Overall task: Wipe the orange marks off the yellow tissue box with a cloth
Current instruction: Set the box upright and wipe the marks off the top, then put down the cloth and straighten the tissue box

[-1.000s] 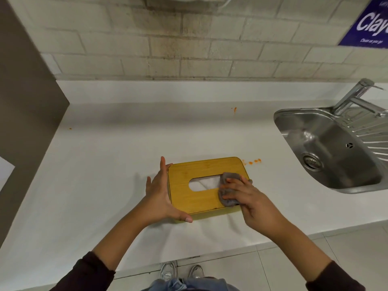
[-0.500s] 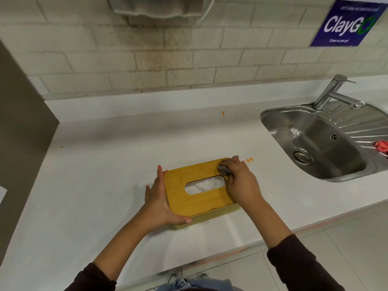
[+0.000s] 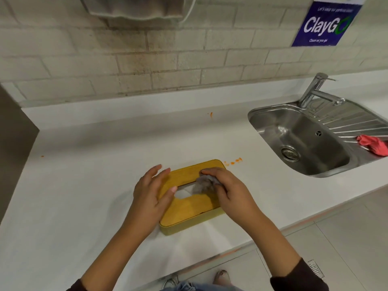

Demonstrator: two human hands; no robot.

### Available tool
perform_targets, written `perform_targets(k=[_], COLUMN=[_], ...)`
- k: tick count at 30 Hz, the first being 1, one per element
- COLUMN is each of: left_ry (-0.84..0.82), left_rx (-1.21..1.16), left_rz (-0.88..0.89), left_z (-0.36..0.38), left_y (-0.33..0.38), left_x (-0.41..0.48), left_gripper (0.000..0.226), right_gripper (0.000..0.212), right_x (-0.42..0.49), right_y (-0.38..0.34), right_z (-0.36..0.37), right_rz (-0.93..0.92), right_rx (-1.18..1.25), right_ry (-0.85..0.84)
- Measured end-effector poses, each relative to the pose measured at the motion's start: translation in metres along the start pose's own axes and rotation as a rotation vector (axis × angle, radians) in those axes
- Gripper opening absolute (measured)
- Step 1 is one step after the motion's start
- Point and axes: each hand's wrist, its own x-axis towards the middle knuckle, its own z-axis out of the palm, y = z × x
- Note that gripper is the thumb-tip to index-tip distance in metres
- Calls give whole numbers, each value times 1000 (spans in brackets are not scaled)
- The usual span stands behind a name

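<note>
Gripping a grey cloth (image 3: 203, 184) on the yellow tissue box (image 3: 189, 204), right hand (image 3: 233, 191); left hand (image 3: 152, 194) spread flat; "ClayGo" sign (image 3: 325, 25) above.

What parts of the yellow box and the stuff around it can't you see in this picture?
- Head view: the lid of the tissue box under the right hand and grey cloth; any marks there are hidden.
- The box's left edge, covered by the left hand.
- The tissue in the slot, mostly hidden by cloth and thumb.
- The red cloth on the sink, cut off by the right edge.
</note>
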Motion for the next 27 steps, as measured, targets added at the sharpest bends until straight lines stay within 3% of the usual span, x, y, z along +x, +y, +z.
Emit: perform_targets(k=[5,10,19,23,26,27], left_ry=[-49,-6,23,19,3,13], left_rx=[-63,-161,-198,-184,-175,-174], left_rz=[90,50,30,-6,-50,-69], left_z=[20,73,195,230,246,248], left_y=[43,86,166,186,198,199], left_x=[14,38,68,71,69,68], left_gripper=[24,15,17,20,15,16], right_gripper=[45,36,35,30,13,21], right_x=[-13,-21,-38,-43,-47,-48], right_y=[26,75,190,224,249,255], right_z=[-25,-79,-208,-233,-232,-227], right_rz=[157,268,402,344,349,356], right_rx=[233,382,121,-97,-234,-295], right_ry=[190,241,122,73,-121,-199])
